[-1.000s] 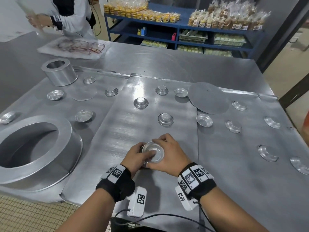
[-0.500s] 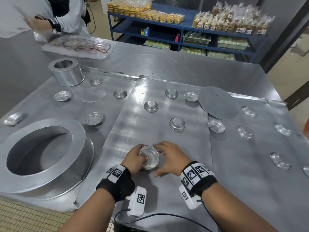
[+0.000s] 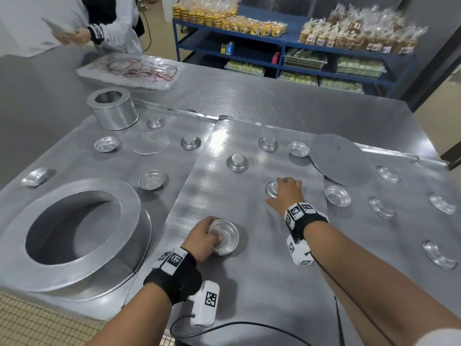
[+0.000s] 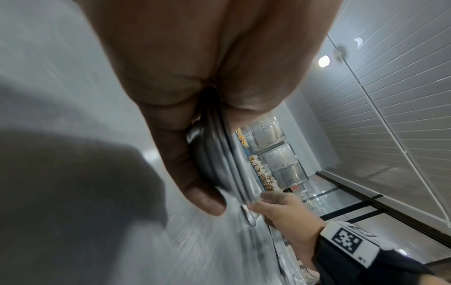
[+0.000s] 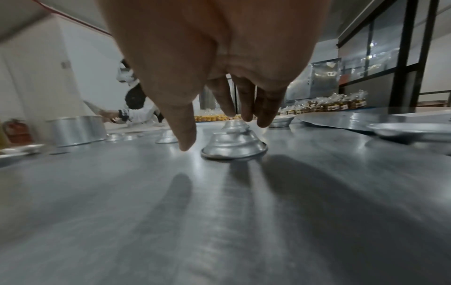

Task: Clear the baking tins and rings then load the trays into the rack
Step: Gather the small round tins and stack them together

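The left hand (image 3: 203, 237) grips a small stack of nested tins (image 3: 223, 237) at the near edge of the middle tray (image 3: 252, 283), thumb inside the top one, fingers curled beneath. The right hand (image 3: 284, 193) hovers with fingers spread and straight over an upturned tin (image 5: 234, 144) farther up the same tray; whether the fingertips touch it I cannot tell. More small tins lie scattered over the trays on the surface (image 3: 274, 96), with a large ring (image 3: 72, 236) at the left and a flat disc (image 3: 340, 159) at the right.
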A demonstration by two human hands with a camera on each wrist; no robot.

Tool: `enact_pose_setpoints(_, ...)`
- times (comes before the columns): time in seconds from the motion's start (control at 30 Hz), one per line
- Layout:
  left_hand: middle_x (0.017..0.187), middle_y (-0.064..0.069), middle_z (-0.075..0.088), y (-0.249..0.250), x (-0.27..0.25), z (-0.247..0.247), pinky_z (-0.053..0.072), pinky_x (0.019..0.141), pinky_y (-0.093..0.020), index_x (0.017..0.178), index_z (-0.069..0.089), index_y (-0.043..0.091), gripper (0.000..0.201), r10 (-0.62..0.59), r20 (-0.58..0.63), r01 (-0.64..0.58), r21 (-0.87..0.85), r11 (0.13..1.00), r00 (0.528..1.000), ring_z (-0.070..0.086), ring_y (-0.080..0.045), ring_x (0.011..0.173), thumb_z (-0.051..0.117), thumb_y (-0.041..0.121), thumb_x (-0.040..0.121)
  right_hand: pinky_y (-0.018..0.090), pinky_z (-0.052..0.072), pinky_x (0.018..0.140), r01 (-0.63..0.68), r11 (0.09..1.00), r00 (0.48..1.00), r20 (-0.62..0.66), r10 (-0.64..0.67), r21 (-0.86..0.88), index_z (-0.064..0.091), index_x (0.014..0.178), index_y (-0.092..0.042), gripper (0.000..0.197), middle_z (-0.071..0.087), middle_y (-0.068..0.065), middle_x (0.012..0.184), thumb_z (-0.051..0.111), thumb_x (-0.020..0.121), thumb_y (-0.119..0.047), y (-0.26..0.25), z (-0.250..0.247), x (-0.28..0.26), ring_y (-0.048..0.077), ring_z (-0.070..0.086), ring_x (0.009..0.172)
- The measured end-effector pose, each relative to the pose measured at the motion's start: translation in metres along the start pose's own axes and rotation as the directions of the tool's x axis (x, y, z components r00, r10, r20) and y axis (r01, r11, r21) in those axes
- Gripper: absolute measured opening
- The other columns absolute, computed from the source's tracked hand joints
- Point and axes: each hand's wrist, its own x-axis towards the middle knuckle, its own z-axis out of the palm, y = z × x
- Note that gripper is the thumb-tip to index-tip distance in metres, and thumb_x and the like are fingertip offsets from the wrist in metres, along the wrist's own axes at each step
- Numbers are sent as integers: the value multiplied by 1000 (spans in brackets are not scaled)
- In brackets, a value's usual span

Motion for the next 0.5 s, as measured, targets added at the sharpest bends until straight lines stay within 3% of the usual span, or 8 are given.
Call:
enact_pose_setpoints(0.17, 93, -14, 67, 1, -4, -8, 56, 78, -66, 92, 69, 28, 33, 4, -14, -4, 4, 1000, 1000, 63, -34, 88, 59, 7, 68, 37, 37, 102, -87, 996, 994, 60, 86, 2, 46, 134, -10, 69, 49, 15, 132, 68, 81, -49, 8, 5, 16, 35, 38, 125)
enact_pose_setpoints(0.27, 92, -12, 69, -2, -7, -11, 55, 82, -65, 92, 69, 32, 35, 3, -39, -3, 21, 1000, 999, 64, -32, 88, 60, 8, 68, 37, 38, 98, -96, 995, 993, 64, 94, 16, 48, 128, -9, 67, 53, 15, 129, 72, 77, -45, 11, 8, 19, 35, 43, 122)
enact_pose_setpoints(0.43, 97, -14, 69, -5, -11, -13, 53, 84, -66, 96, 69, 31, 38, -30, -67, 29, -15, 999, 997, 63, -47, 101, 61, 8, 67, 37, 45, 87, -34, 991, 999, -5, 35, 126, 47, 118, -8, 64, 54, 15, 119, 84, 69, -27, 7, -4, 7, 35, 51, 112)
enact_pose_setpoints(0.5, 96, -16, 67, -2, -14, -11, 55, 82, -66, 94, 70, 27, 37, -50, -69, 47, -42, 998, 996, 64, -48, 96, 60, 7, 64, 36, 47, 84, 8, 986, 1000, -6, -7, 165, 47, 115, -10, 62, 55, 13, 116, 85, 69, -27, -1, -9, -3, 33, 55, 108)
